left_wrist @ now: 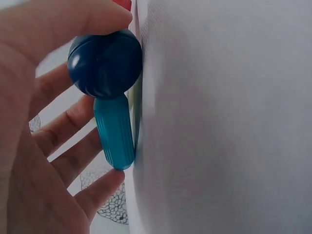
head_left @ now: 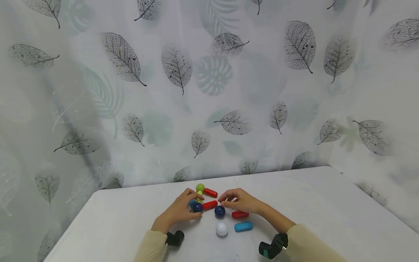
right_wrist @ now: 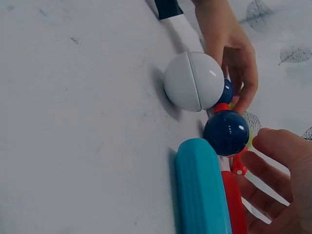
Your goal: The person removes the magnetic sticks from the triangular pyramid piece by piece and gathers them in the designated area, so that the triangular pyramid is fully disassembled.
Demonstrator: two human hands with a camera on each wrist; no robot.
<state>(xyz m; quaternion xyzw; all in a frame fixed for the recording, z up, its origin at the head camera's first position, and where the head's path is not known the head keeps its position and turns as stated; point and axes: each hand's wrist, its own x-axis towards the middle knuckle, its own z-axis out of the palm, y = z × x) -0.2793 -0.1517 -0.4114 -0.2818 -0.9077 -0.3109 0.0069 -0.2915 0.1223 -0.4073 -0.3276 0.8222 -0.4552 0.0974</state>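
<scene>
My left hand (head_left: 179, 208) curls round a dark blue ball (left_wrist: 105, 63) and the teal rod (left_wrist: 114, 131) beside it. In the left wrist view the thumb lies against the ball, and the little fingertip meets the rod's far end. A red rod (head_left: 210, 205) extends from near that ball toward a second dark blue ball (head_left: 220, 211). Over this second ball hovers my right hand (head_left: 243, 201), its fingers loosely bent with nothing between them. Beneath the right hand lies another red rod (head_left: 240, 214), partly covered.
Closer to me are a white ball (head_left: 222, 229) and a light blue rod (head_left: 243, 226). Behind the left fingers, a green ball (head_left: 200, 187) stands by a yellow-green rod (head_left: 199, 197) and a further red rod (head_left: 210, 192). A leaf-patterned curtain (head_left: 248, 87) hangs behind the white table (head_left: 108, 222).
</scene>
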